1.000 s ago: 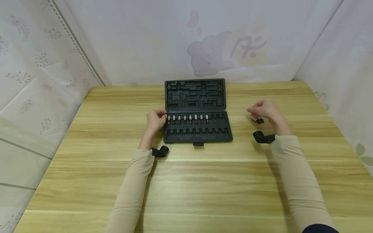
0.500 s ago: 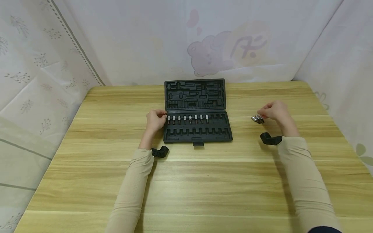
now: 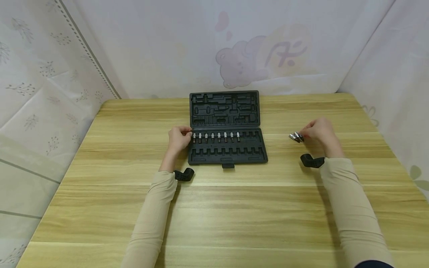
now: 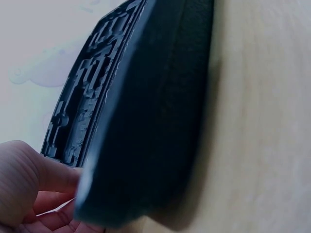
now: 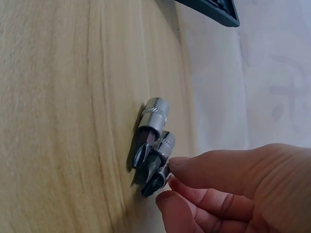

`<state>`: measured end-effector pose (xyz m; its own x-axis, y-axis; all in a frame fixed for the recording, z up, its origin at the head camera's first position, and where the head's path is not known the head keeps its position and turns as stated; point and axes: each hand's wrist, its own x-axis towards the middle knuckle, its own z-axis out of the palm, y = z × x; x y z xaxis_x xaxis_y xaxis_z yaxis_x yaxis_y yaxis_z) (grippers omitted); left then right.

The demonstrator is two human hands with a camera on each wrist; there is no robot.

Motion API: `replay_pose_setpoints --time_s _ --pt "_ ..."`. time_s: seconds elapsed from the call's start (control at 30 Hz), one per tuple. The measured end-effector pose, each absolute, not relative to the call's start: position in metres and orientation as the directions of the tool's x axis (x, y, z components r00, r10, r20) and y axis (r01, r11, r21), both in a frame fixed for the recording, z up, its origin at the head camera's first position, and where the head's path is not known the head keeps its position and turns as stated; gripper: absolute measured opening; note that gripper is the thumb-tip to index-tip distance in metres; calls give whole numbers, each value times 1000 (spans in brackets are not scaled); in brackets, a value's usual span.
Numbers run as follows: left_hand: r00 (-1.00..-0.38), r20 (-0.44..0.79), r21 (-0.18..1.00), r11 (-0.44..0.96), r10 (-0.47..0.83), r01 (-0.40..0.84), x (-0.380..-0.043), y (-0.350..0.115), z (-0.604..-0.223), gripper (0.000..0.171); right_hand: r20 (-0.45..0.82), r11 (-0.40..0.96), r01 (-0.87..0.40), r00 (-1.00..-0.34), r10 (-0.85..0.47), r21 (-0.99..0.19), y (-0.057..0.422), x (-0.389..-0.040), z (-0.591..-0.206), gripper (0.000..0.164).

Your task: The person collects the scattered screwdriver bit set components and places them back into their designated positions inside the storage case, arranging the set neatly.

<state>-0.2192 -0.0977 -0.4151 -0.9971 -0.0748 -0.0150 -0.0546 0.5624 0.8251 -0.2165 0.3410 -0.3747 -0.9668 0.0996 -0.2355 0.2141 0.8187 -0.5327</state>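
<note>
An open black socket case [image 3: 209, 146] lies on the table, its lid leaning back. Several silver-topped bit sockets [image 3: 212, 137] stand in the upper row from the left; the row's right slots and the lower row hold none. My left hand [image 3: 178, 139] grips the case's left edge, thumb on the rim, in the left wrist view [image 4: 22, 174]. Right of the case is a small pile of loose bit sockets [image 3: 295, 137]. My right hand [image 3: 321, 132] pinches the rightmost bit socket [image 5: 156, 182] between thumb and forefinger, still against the others; its far end is hidden by the fingers.
The wooden table [image 3: 234, 216] reaches back to a patterned curtain [image 3: 161, 48]. A black wrist mount sits on each forearm, the left one [image 3: 184, 175] below the case's corner and the right one [image 3: 311, 160] in front of the loose pile.
My right hand has moved to the right and down from above the loose bit sockets onto the rightmost of them, uncovering the pile. My left hand and the case have stayed put.
</note>
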Motion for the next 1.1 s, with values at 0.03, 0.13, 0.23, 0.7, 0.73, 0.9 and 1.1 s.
replay_pose_setpoints --time_s 0.03,0.13,0.23,0.7,0.73,0.9,1.1 --pt "-997 -14 825 563 -74 -54 -219 -98 -415 21 -243 817 218 -965 98 -535 342 -216 -375 28" --pt "-997 -13 827 560 -74 -52 -220 -98 -415 21 -263 806 232 -960 98 -545 343 -217 -376 29" --pt "-997 -16 829 557 -75 -55 -220 -98 -415 21 -286 795 248 -953 99 -553 344 -216 -376 30" --pt "-997 -19 834 548 -81 -61 -220 -98 -416 21 -301 832 288 -941 155 -474 345 -217 -379 37" --pt "-997 -21 834 548 -81 -62 -220 -98 -416 21 -303 833 294 -939 161 -469 345 -217 -379 39" --pt "-996 -35 830 554 -79 -72 -220 -98 -416 22 -315 839 312 -932 178 -447 344 -216 -378 45" --pt "-996 -38 822 564 -81 -77 -221 -98 -416 22 -284 863 277 -945 164 -422 340 -216 -377 42"
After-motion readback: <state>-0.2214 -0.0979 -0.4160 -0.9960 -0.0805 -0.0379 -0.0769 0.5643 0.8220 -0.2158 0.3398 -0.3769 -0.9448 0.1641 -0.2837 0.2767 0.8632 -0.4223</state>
